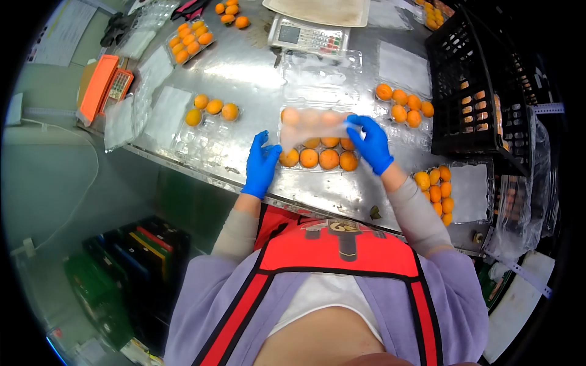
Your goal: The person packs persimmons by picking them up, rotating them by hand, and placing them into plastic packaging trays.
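Note:
An open clear plastic clamshell (282,134) lies in front of me, filled with rows of orange fruit (328,160). A thin, see-through white sheet (311,131) drapes over the back rows, while the front row shows bare. My right hand (370,145), in a blue glove, pinches the sheet at its right end. My left hand (261,166), also blue-gloved, is beside the clamshell's left front corner with thumb and fingers apart. Its thumb is close to the sheet's left edge; whether they touch I cannot tell. Behind the fruit stands the clamshell's raised clear lid (322,76).
A weighing scale (310,35) stands at the back. Part-filled fruit packs are at left (210,110), right (406,107) and far right (436,192). A black crate (476,91) rises on the right. An orange calculator stand (101,88) sits at the left edge.

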Action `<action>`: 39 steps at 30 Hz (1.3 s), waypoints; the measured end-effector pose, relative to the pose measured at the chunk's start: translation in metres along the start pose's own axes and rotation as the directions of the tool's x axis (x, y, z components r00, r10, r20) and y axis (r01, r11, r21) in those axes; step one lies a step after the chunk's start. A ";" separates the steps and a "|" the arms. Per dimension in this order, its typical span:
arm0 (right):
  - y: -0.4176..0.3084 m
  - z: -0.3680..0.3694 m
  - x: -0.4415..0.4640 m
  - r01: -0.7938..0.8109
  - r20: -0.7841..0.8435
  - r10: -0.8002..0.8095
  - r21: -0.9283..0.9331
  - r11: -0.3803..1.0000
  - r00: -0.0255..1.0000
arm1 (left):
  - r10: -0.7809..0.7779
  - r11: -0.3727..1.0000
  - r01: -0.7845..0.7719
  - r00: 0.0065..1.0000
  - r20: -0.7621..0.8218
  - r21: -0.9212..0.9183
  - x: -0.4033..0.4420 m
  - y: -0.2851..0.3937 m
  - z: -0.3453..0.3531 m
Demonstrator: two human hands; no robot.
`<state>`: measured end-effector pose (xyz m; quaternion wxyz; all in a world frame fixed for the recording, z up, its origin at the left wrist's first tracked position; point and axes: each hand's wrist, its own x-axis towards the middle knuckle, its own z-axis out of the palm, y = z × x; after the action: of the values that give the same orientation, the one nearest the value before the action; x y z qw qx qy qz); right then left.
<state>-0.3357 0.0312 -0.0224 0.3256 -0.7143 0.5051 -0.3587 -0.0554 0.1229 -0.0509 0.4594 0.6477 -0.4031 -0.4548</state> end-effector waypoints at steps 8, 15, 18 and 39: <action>0.042 -0.011 0.153 -0.146 -0.006 0.149 -0.230 0.962 0.989 | 0.041 0.996 -0.040 0.999 0.004 -0.076 -0.019 -0.017 -0.008; 0.100 0.006 0.152 -0.129 -0.337 0.083 -0.118 0.985 0.938 | -0.032 0.995 0.040 0.996 0.084 -0.096 -0.024 -0.024 0.005; 0.085 0.008 0.119 -0.485 -0.098 0.524 0.267 0.833 0.846 | 0.009 0.999 -0.004 0.994 0.107 -0.048 -0.027 -0.022 0.009; 0.023 -0.006 0.005 -0.163 -0.151 0.199 0.221 0.962 0.968 | 0.498 0.700 -0.453 0.864 0.077 0.551 -0.011 0.022 0.013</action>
<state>-0.3508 0.0195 -0.0380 0.3847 -0.5936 0.5548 -0.4380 -0.0729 0.1252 -0.0298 0.3696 0.6428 -0.6518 -0.1589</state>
